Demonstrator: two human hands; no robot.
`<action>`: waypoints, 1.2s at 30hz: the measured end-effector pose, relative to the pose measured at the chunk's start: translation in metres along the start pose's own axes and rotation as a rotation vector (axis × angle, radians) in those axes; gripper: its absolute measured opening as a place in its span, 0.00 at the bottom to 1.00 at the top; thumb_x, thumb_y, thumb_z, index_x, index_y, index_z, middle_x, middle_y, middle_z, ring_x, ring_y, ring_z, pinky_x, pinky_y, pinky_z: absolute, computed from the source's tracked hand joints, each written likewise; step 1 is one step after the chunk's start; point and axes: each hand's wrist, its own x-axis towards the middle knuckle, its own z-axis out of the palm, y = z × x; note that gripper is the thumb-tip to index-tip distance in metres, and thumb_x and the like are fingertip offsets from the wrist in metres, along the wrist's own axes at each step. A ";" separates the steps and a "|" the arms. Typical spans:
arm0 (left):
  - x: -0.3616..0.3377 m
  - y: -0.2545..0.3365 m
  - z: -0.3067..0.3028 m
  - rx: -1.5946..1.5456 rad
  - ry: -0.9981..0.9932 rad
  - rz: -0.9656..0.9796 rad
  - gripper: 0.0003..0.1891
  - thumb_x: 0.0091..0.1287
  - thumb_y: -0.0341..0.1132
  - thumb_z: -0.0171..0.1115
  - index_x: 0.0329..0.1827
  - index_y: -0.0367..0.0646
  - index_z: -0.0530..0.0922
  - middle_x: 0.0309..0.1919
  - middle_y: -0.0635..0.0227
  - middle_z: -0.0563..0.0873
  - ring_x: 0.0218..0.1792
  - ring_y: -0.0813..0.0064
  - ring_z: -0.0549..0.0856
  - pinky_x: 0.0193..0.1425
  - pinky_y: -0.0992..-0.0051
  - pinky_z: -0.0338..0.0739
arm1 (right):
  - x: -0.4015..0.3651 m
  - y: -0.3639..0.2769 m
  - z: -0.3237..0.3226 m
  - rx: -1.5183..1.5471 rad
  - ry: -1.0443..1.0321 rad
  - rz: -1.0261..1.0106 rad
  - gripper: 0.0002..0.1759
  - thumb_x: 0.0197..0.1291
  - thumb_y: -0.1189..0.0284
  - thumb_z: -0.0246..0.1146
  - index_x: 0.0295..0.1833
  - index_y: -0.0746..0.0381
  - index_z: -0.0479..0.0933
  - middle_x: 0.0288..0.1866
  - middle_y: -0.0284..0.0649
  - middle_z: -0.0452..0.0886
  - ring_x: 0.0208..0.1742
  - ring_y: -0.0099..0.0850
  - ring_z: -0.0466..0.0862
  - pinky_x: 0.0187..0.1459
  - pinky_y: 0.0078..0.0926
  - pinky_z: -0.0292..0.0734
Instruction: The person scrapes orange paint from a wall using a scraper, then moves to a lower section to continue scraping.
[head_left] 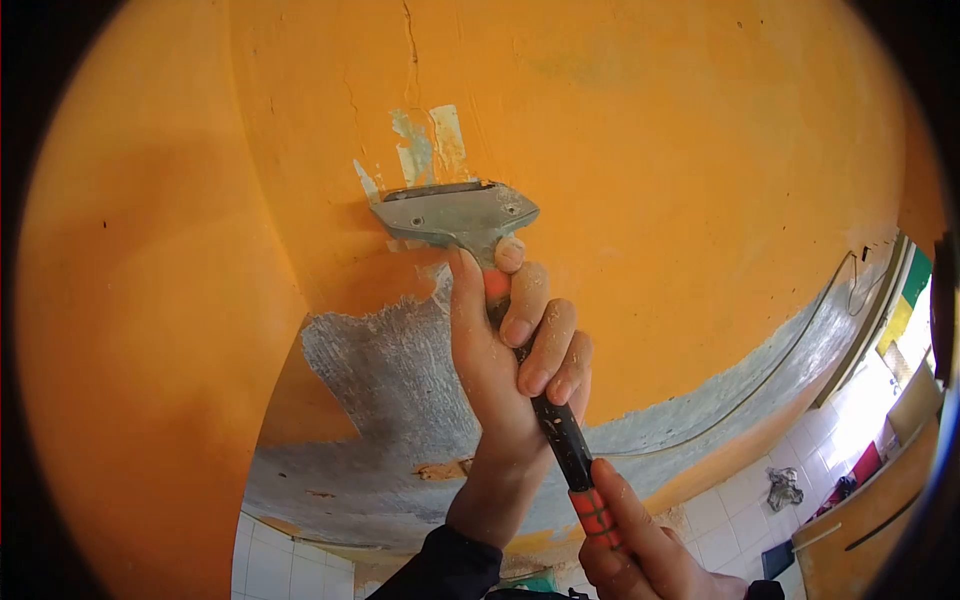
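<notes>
A long-handled paint scraper [455, 213] presses its wide grey head against the orange wall, just under a patch of stripped paint [428, 145]. My left hand [510, 350] wraps around the upper handle close below the head, its fingers dusted with flakes. Lower down, my right hand [640, 540] grips the red-and-black end of the handle [592, 510]. The tool tilts, head up and left, handle end down and right. Its blade edge is mostly hidden from this angle. Below the head, a large scraped area of bare grey wall [400, 370] has ragged paint edges.
A crack [410, 40] runs up the orange wall above the stripped patch. A wall corner stands at left. White tiles [735, 515] line the lower right, near a bright window [905, 330] and a wooden board [870, 520]. A thin cable [770, 370] hangs along the grey strip.
</notes>
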 end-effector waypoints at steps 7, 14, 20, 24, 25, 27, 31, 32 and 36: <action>-0.006 0.000 -0.002 0.088 0.036 0.010 0.20 0.75 0.54 0.36 0.42 0.49 0.68 0.15 0.81 0.60 0.06 0.89 0.59 0.06 0.87 0.59 | 0.001 -0.002 -0.001 0.017 0.012 0.017 0.33 0.69 0.78 0.41 0.76 0.67 0.37 0.73 0.50 0.60 0.26 0.18 0.62 0.28 0.14 0.62; -0.003 -0.001 0.000 0.117 0.023 0.037 0.20 0.75 0.54 0.36 0.41 0.49 0.68 0.16 0.81 0.61 0.06 0.89 0.57 0.07 0.87 0.58 | 0.000 0.000 -0.003 0.108 -0.033 0.064 0.33 0.69 0.79 0.41 0.76 0.67 0.37 0.74 0.47 0.57 0.27 0.17 0.61 0.29 0.13 0.61; -0.009 -0.001 -0.005 0.137 0.012 0.026 0.19 0.75 0.54 0.36 0.41 0.49 0.68 0.16 0.81 0.61 0.06 0.89 0.58 0.07 0.87 0.59 | 0.002 -0.001 0.007 0.123 0.047 0.064 0.34 0.68 0.78 0.42 0.76 0.68 0.37 0.68 0.47 0.66 0.26 0.17 0.61 0.28 0.13 0.61; -0.001 0.001 0.001 0.111 0.015 0.026 0.20 0.75 0.55 0.36 0.41 0.49 0.68 0.16 0.81 0.61 0.06 0.89 0.58 0.07 0.87 0.60 | -0.001 0.004 -0.004 0.008 0.008 0.008 0.34 0.68 0.79 0.42 0.76 0.68 0.37 0.68 0.48 0.66 0.26 0.18 0.62 0.29 0.14 0.62; -0.005 0.002 -0.004 0.111 0.017 0.029 0.20 0.75 0.55 0.36 0.41 0.49 0.68 0.16 0.81 0.61 0.06 0.89 0.58 0.07 0.87 0.60 | -0.007 0.013 -0.002 -0.040 -0.002 0.079 0.35 0.66 0.79 0.49 0.75 0.65 0.43 0.51 0.47 0.74 0.30 0.24 0.73 0.34 0.20 0.70; -0.011 0.002 -0.011 0.094 -0.032 -0.004 0.20 0.75 0.55 0.36 0.42 0.49 0.68 0.16 0.81 0.61 0.07 0.89 0.59 0.07 0.87 0.60 | -0.007 0.018 -0.002 -0.097 -0.010 0.139 0.37 0.63 0.80 0.56 0.75 0.61 0.49 0.34 0.46 0.82 0.34 0.30 0.84 0.39 0.27 0.79; -0.003 0.006 -0.006 0.128 -0.005 0.011 0.20 0.75 0.55 0.37 0.42 0.49 0.68 0.16 0.81 0.61 0.07 0.89 0.59 0.07 0.86 0.60 | 0.003 0.006 0.003 -0.012 0.007 0.000 0.33 0.69 0.78 0.42 0.76 0.68 0.38 0.66 0.48 0.68 0.26 0.18 0.63 0.29 0.16 0.64; -0.003 0.007 -0.005 0.125 -0.010 0.009 0.20 0.75 0.55 0.36 0.42 0.50 0.68 0.16 0.81 0.61 0.06 0.89 0.59 0.07 0.86 0.60 | 0.005 0.004 0.002 -0.017 0.005 -0.014 0.33 0.69 0.78 0.43 0.76 0.68 0.38 0.63 0.47 0.70 0.26 0.18 0.64 0.29 0.17 0.64; -0.007 0.007 -0.014 0.076 -0.065 -0.022 0.20 0.75 0.55 0.36 0.42 0.50 0.67 0.16 0.81 0.61 0.06 0.89 0.59 0.06 0.86 0.59 | 0.006 0.003 0.010 -0.110 0.073 0.020 0.33 0.69 0.78 0.43 0.75 0.69 0.38 0.59 0.46 0.73 0.25 0.18 0.64 0.29 0.16 0.64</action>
